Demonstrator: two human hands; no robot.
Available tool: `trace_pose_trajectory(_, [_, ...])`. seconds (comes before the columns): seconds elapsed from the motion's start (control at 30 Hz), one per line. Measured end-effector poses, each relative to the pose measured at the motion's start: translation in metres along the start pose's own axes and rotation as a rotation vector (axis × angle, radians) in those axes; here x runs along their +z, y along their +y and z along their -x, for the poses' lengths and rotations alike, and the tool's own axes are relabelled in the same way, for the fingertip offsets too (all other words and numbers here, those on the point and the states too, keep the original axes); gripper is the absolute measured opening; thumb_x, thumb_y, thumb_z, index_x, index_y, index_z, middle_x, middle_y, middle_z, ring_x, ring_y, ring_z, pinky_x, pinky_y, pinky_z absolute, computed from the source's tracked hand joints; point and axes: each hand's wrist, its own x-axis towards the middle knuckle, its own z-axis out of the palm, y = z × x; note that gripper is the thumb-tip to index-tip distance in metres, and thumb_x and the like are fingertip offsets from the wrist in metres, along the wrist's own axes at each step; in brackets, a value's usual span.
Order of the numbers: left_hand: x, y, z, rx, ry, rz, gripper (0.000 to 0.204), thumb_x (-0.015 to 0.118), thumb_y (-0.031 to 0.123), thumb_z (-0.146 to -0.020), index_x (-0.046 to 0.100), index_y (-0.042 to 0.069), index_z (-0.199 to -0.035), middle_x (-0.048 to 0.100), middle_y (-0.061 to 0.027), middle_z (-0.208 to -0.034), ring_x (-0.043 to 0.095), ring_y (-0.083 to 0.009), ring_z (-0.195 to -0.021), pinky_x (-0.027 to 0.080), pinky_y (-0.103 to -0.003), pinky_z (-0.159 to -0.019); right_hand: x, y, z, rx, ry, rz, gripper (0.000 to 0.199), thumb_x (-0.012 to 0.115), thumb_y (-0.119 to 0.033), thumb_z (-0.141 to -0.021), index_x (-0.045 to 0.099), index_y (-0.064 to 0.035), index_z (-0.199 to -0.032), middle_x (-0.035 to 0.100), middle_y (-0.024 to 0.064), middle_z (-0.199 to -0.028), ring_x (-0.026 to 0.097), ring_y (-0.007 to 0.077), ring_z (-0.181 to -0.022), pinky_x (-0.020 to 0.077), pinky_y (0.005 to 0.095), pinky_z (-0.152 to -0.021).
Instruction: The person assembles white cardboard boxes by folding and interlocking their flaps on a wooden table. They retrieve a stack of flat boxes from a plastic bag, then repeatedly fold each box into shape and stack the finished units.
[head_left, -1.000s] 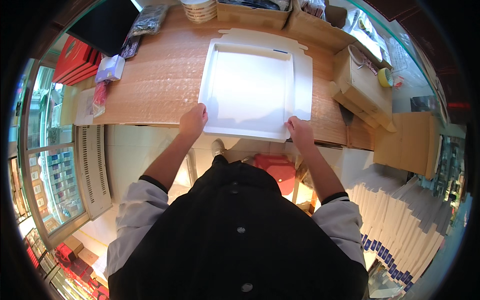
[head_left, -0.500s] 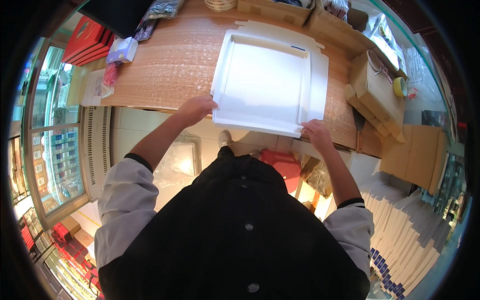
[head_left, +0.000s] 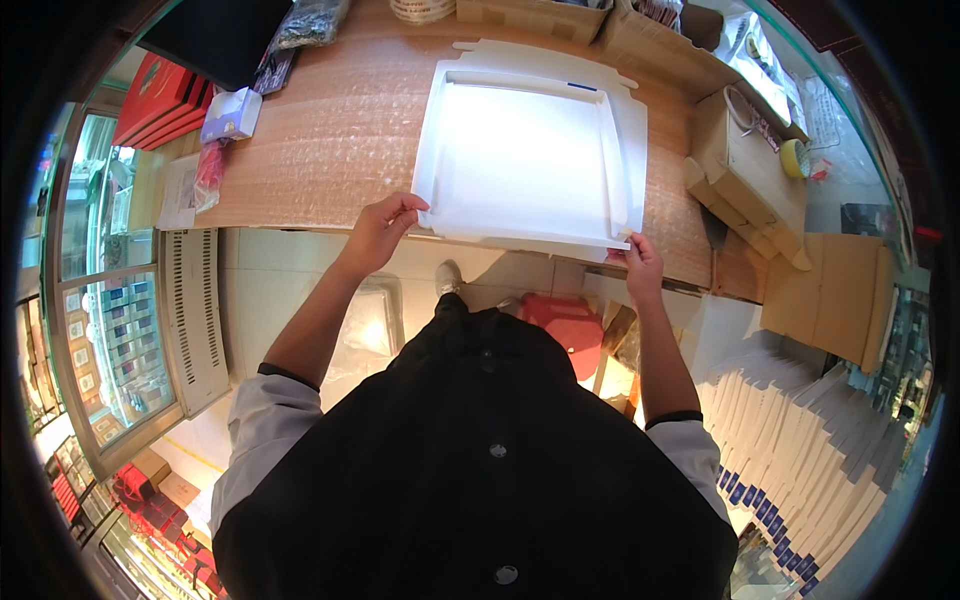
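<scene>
A shallow white cardboard box (head_left: 525, 150) lies on the wooden table, its side walls partly raised and flat flaps spreading at the far and right sides. At its near left corner my left hand (head_left: 380, 230) pinches the card between thumb and fingers. My right hand (head_left: 640, 264) grips the near right corner in the same way, fingertips at the end of the near wall. A small dark blue mark shows on the far wall. The undersides of the corners are hidden by my fingers.
Open brown cartons (head_left: 535, 16) line the table's back. A long brown box (head_left: 745, 165) and a yellow tape roll (head_left: 795, 158) sit at the right. Left are red boxes (head_left: 165, 100) and a tissue pack (head_left: 232, 115). Below stand a red stool (head_left: 562, 325) and stacked white flat cartons (head_left: 800, 460).
My right hand has shifted slightly right to the end of the near wall, and that near edge now runs straighter across. My left hand still holds its corner, its wrist turned more upright.
</scene>
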Motion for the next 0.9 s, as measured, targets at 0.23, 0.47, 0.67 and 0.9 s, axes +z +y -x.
trace_pose_trajectory(0.23, [0.030,-0.001,-0.010,-0.188,0.341,0.388,0.017,0.052,0.015,-0.098,0.059,0.000,-0.100,0.069,-0.0075,-0.087,0.066,-0.0147,-0.080,0.051,-0.030,-0.073,0.026,-0.019,0.008,0.014,0.060,-0.072,0.019,0.048,-0.008,-0.098,0.059,0.0031,-0.109,0.067,0.0108,-0.092,0.066,0.0180,-0.082,0.0563,0.0313,-0.076])
trace_pose_trajectory(0.47, [0.013,0.020,-0.010,-0.187,0.038,-0.508,0.013,0.051,0.005,-0.091,0.058,0.001,-0.101,0.065,-0.0176,-0.080,0.065,-0.0324,-0.078,0.051,-0.039,-0.070,0.025,-0.032,0.014,-0.364,-0.135,0.791,0.015,0.057,-0.008,-0.089,0.064,-0.0024,-0.101,0.065,0.0158,-0.086,0.066,0.0267,-0.079,0.0515,0.0350,-0.072])
trace_pose_trajectory(0.67, [0.021,-0.002,-0.004,-0.013,0.052,-0.478,0.017,0.060,0.008,-0.085,0.060,0.004,-0.102,0.064,-0.0191,-0.094,0.063,-0.0338,-0.086,0.050,-0.042,-0.073,0.027,-0.036,0.020,-0.118,-0.212,0.520,0.020,0.059,-0.001,-0.084,0.063,-0.0025,-0.104,0.064,0.0134,-0.091,0.062,0.0264,-0.081,0.0506,0.0323,-0.071])
trace_pose_trajectory(0.9, [0.027,-0.028,-0.007,0.244,-0.209,-0.991,0.011,0.057,0.005,-0.079,0.063,0.004,-0.088,0.058,-0.0130,-0.081,0.059,-0.0315,-0.079,0.047,-0.042,-0.076,0.030,-0.038,0.022,-0.616,-0.239,1.021,0.013,0.058,-0.003,-0.076,0.064,-0.0047,-0.087,0.059,0.0108,-0.085,0.060,0.0279,-0.082,0.0488,0.0401,-0.076])
